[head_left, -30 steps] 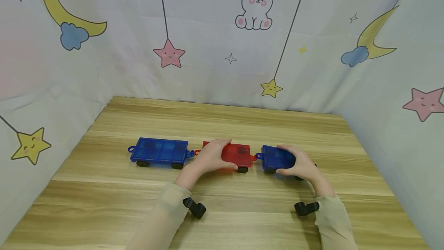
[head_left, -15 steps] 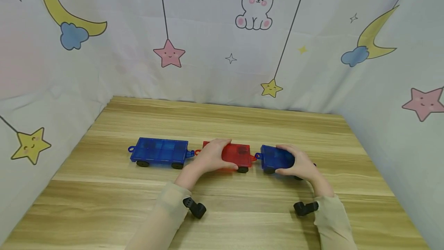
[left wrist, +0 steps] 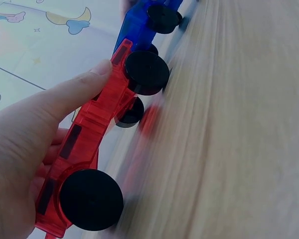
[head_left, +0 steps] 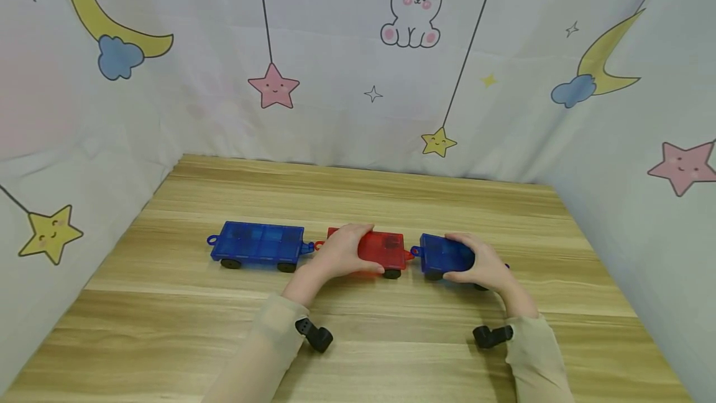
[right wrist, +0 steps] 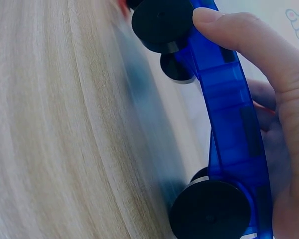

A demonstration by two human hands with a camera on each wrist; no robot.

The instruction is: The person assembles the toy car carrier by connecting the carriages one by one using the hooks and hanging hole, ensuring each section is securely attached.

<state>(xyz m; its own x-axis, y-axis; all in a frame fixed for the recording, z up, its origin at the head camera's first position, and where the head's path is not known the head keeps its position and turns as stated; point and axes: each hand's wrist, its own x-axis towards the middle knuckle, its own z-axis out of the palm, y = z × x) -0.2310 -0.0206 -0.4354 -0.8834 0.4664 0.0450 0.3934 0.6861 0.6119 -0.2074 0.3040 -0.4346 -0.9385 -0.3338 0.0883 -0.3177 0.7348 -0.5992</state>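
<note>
My left hand point(head_left: 342, 250) grips a see-through red toy wagon point(head_left: 386, 250) across its width, thumb along the near side and fingers over the far side. Its black wheels point(left wrist: 92, 200) show in the left wrist view. To the right, my right hand point(head_left: 484, 262) holds a blue toy wagon point(head_left: 439, 254) the same way, the thumb pressed on its side near a front wheel point(right wrist: 162, 22). That wagon's blue ring point(head_left: 416, 251) overlaps the red wagon's hook point(head_left: 409, 255). Both palms hide part of the wagons beneath them.
A second blue wagon point(head_left: 258, 244) stands at the left, its hook point(head_left: 307, 247) close to the red ring point(head_left: 319, 245). All rest on a wood-grain table point(head_left: 358, 353). A white patterned cloth point(head_left: 347, 129) hangs behind and along both sides.
My right hand has slid the right blue wagon very slightly left, toward the red one. The left hand, the red wagon and the left blue wagon have stayed in place.
</note>
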